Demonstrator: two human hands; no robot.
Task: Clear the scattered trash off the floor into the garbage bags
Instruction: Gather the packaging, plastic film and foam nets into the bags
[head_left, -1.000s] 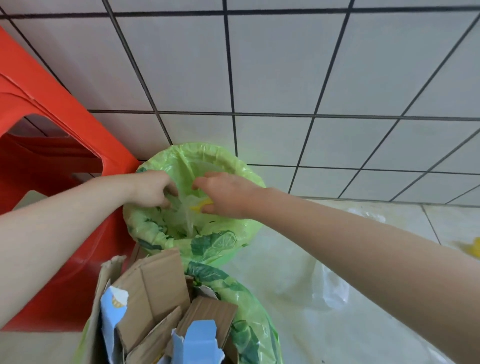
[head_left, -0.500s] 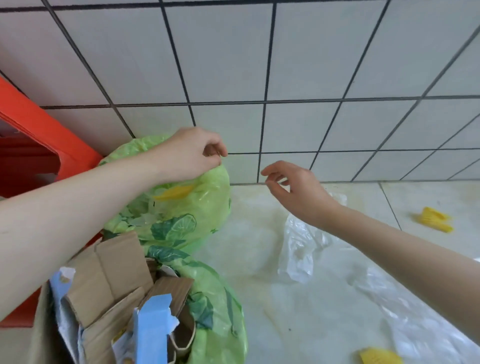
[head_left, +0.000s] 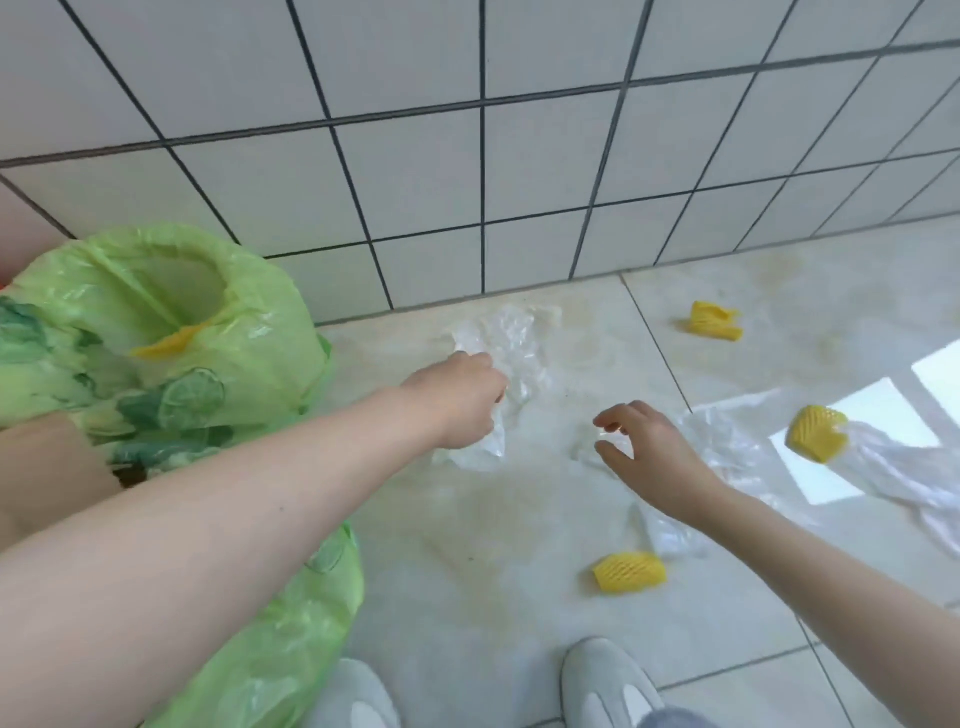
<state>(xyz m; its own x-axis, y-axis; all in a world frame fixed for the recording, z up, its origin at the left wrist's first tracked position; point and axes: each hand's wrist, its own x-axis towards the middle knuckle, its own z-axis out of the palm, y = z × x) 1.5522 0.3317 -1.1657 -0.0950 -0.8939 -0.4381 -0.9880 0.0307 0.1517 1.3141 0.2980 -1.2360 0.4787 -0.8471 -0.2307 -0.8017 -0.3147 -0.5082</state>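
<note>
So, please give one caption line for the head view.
Left hand grips clear plastic wrap beside the green garbage bag; right hand reaches in.

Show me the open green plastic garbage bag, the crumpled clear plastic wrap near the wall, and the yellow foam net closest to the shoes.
green plastic garbage bag (head_left: 270, 332): head view, right wall.
crumpled clear plastic wrap (head_left: 511, 343): head view, middle.
yellow foam net (head_left: 629, 571): head view, centre.

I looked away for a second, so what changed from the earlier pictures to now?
Both hands left the green bag and dropped toward the floor. The left hand now grips the clear plastic wrap; the right hand reaches open beside it. The yellow foam net stays in the bag.
</note>
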